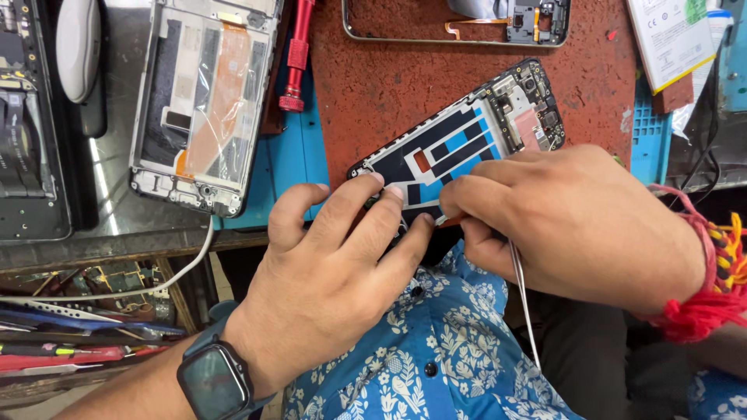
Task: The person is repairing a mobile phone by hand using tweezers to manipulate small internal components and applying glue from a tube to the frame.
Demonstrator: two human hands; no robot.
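At the far left lies a dark opened device (pixel 27 117), with a grey oval object (pixel 78 48) beside it. Next comes a second opened phone frame (pixel 204 101) with an orange flex strip, resting on a grey metal plate. A red screwdriver (pixel 296 54) lies just right of it, at the edge of a rust-red mat (pixel 389 85).

The left hand (pixel 334 272), a dark smartwatch (pixel 216 381) on its wrist, has its fingers curled narrow and pressed onto the lower end of the opened phone (pixel 467 136), which lies slanted on the mat with its lower end over the near edge. The right hand (pixel 580 222), with red thread around the wrist, pinches metal tweezers (pixel 523 288) at the same spot; its knuckles hide the phone's lower right part. Another phone frame (pixel 459 22) lies along the top edge, and a white booklet (pixel 669 39) sits at the upper right.
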